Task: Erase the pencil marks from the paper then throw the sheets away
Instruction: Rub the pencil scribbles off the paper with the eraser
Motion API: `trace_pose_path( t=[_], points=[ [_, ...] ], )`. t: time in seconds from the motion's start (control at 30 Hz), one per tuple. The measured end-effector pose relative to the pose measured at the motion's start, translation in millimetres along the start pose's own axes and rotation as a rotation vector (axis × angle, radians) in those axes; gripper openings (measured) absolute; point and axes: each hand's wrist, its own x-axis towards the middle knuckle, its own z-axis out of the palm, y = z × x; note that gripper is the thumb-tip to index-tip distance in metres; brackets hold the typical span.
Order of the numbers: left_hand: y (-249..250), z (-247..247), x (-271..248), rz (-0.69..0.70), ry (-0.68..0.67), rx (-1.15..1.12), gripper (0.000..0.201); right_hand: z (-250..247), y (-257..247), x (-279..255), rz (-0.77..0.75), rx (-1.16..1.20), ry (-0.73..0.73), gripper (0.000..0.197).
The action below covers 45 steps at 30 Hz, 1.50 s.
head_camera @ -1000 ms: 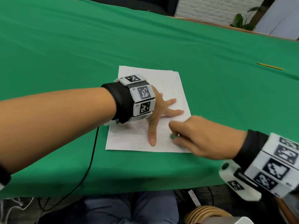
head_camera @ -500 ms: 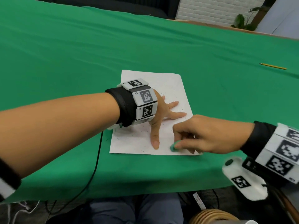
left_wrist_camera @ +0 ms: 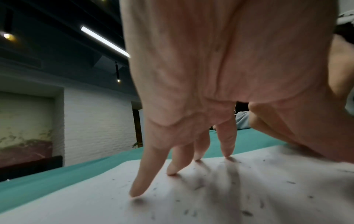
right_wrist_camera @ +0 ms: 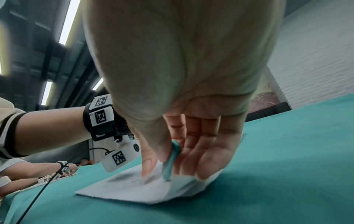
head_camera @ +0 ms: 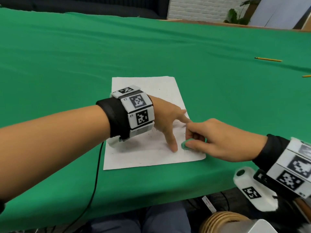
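A white sheet of paper [head_camera: 134, 155] lies on the green table, speckled with dark eraser crumbs [left_wrist_camera: 245, 213]. My left hand [head_camera: 168, 121] presses on it with straight spread fingers [left_wrist_camera: 141, 181], holding it flat. My right hand [head_camera: 215, 140] pinches a small green eraser [head_camera: 185, 145] between thumb and fingers, its tip on the paper near the sheet's near right corner, just right of my left thumb. In the right wrist view the eraser [right_wrist_camera: 171, 160] stands upright on the paper [right_wrist_camera: 134, 191].
Two yellow pencils [head_camera: 268, 59] [head_camera: 306, 76] lie on the green cloth far right. A black cable [head_camera: 96, 179] hangs off the table's front edge [head_camera: 151, 201]. A woven basket [head_camera: 223, 221] sits on the floor below. Another person's arm [right_wrist_camera: 28, 171] rests on the table at left.
My right hand has rubbed the eraser back and forth over the near right part of the sheet and now sits closer to my left thumb. The left hand stays pressed on the paper.
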Motion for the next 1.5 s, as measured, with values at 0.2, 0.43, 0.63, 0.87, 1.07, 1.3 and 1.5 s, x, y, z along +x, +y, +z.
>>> trace_pose_path(
  t=[0.2,0.43,0.63,0.87,1.07,1.3,1.5],
  points=[
    [11,3,5,-0.076,-0.086,0.068,0.085,7,5,5,0.002,-0.012,0.07,0.013],
    [3,7,10,-0.082,-0.129,0.056,0.107,8,2,-3,-0.009,0.023,0.115,0.018],
    [1,10,16,-0.115,-0.141,0.098,0.125,2,-1,-8,-0.009,0.13,-0.082,0.014],
    [0,9,15,-0.11,-0.143,0.059,0.122,-1,4,-1,-0.017,0.028,-0.012,0.015],
    [0,10,16,-0.105,-0.142,0.051,0.121,-6,2,1,-0.003,0.018,-0.003,0.016],
    [-1,11,16,-0.107,-0.141,0.052,0.123,-6,1,-2,0.022,0.033,-0.004,0.015],
    [2,10,14,-0.115,-0.135,0.075,0.124,-7,-2,-4,0.045,0.047,-0.056,0.014]
  ],
)
